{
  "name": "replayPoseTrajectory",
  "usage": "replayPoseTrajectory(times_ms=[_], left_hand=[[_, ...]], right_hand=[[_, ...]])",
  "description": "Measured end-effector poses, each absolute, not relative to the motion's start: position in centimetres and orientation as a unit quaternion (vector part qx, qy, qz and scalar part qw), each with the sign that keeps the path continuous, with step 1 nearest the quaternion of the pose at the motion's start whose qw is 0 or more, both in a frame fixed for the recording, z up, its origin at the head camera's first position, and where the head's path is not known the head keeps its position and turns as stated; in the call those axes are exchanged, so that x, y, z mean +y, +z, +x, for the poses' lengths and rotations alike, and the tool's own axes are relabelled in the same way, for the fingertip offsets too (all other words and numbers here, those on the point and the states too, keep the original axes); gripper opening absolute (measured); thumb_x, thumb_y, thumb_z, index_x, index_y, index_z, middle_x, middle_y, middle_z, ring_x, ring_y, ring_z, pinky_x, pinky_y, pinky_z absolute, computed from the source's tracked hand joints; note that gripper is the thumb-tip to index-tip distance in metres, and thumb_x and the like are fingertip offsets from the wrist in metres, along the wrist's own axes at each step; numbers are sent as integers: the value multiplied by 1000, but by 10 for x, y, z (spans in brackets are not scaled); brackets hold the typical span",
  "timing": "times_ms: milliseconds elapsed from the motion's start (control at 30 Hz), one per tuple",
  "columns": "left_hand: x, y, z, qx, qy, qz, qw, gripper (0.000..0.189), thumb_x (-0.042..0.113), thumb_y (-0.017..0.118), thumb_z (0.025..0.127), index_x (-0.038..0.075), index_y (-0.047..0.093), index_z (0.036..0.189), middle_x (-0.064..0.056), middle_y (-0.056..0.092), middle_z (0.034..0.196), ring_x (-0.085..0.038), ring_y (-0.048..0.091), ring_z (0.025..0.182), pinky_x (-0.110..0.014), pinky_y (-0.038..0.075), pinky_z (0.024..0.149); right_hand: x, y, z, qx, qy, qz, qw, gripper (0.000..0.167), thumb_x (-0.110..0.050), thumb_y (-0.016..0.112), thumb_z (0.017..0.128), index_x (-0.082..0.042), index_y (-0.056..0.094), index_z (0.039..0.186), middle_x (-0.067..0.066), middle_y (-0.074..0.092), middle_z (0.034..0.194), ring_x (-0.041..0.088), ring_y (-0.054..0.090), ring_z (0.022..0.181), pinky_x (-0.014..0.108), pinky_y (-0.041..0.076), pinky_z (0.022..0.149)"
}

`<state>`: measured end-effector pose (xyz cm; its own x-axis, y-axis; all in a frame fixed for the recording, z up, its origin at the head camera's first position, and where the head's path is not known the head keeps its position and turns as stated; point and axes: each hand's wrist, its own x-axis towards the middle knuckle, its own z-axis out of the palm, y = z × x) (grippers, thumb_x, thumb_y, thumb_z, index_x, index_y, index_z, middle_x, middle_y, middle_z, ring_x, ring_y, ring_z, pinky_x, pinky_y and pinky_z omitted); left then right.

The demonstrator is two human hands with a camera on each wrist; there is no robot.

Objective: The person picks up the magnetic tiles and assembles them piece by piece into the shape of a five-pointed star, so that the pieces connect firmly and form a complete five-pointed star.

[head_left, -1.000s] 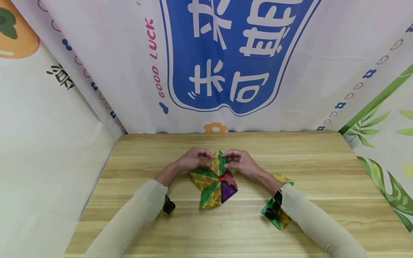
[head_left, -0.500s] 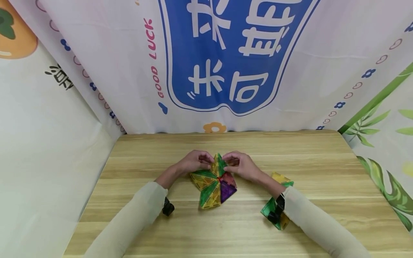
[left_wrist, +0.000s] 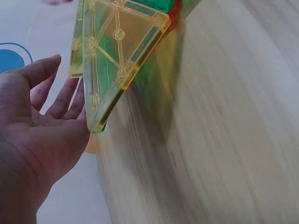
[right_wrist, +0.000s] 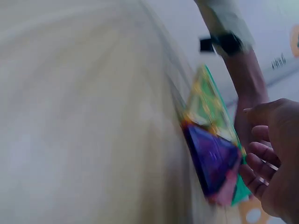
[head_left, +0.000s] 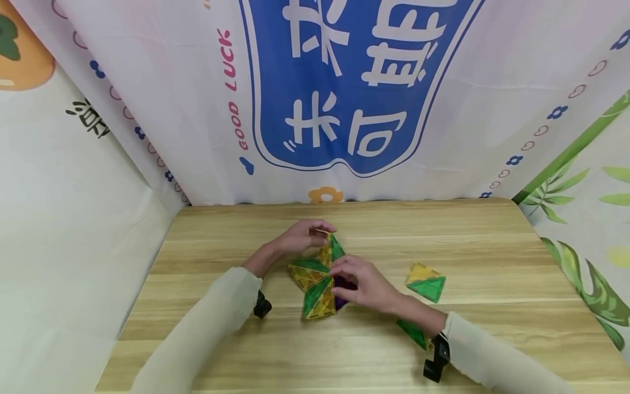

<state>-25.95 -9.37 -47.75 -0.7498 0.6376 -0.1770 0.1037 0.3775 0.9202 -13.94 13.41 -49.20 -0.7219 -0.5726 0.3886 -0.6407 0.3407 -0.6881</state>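
Observation:
A star-shaped build of see-through magnetic tiles (head_left: 319,298) in yellow, green and purple stands on the table, its points folded up in ridges. My left hand (head_left: 302,236) is at its far point, fingertips right by the tip. In the left wrist view the left thumb is apart from the yellow triangle tile (left_wrist: 119,51), and the fingers reach behind it. My right hand (head_left: 364,284) is over the star's right side with fingers loosely bent, covering part of the purple tile (right_wrist: 212,158). In the right wrist view its fingertips are close to the star's edge, with nothing between thumb and fingers.
To the right lie a joined yellow and green pair of triangle tiles (head_left: 427,282) and, nearer, another green tile (head_left: 412,332) partly under the right forearm. Printed cloth (head_left: 413,186) hangs behind the wooden table (head_left: 221,350).
My right hand has come away from the far point and moved nearer me over the purple side. My left hand has shifted slightly toward the far tip. The pair of tiles at right is uncovered.

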Motion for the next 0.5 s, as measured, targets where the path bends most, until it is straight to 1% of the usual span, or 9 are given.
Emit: replayPoseTrajectory(times_ms=[67,133,200,267,367,500], left_hand=[[-91,-478,-261,789,498,240,269,38,7,62,106,3,62,144,-16,60,148,-29,60,131,-43,54,107],[-89,-478,-260,790,491,249,271,38,6,62,106,3,63,144,-16,60,147,-29,61,129,-43,54,106],[-88,-477,-259,792,485,256,268,37,4,62,106,3,64,142,-16,63,144,-27,64,124,-40,56,103],[-88,-478,-259,795,479,262,263,36,3,63,105,2,66,140,-16,65,141,-25,67,119,-36,57,98],[-90,-480,-260,800,474,267,254,35,2,65,103,1,68,138,-15,68,137,-23,69,116,-32,58,94],[-97,-484,-260,802,478,262,243,34,2,68,102,0,69,136,-14,70,134,-27,70,116,-34,59,94]], right_hand=[[129,-493,-131,-820,415,391,53,32,-12,87,89,-3,76,117,11,70,125,25,66,113,49,57,99],[125,-494,-125,-820,397,408,57,35,-15,87,89,-5,76,121,9,70,129,23,63,123,54,50,110],[123,-495,-120,-818,384,425,58,38,-18,87,90,-5,75,124,9,70,132,23,61,126,54,48,112],[122,-497,-117,-815,377,437,56,39,-20,86,91,-5,75,125,7,70,132,22,60,126,50,48,112],[123,-499,-116,-816,369,442,53,39,-24,86,92,-7,75,125,5,72,131,20,60,125,41,52,106],[127,-500,-117,-817,369,441,48,36,-29,84,93,-9,76,122,4,72,128,18,60,125,41,51,108]])
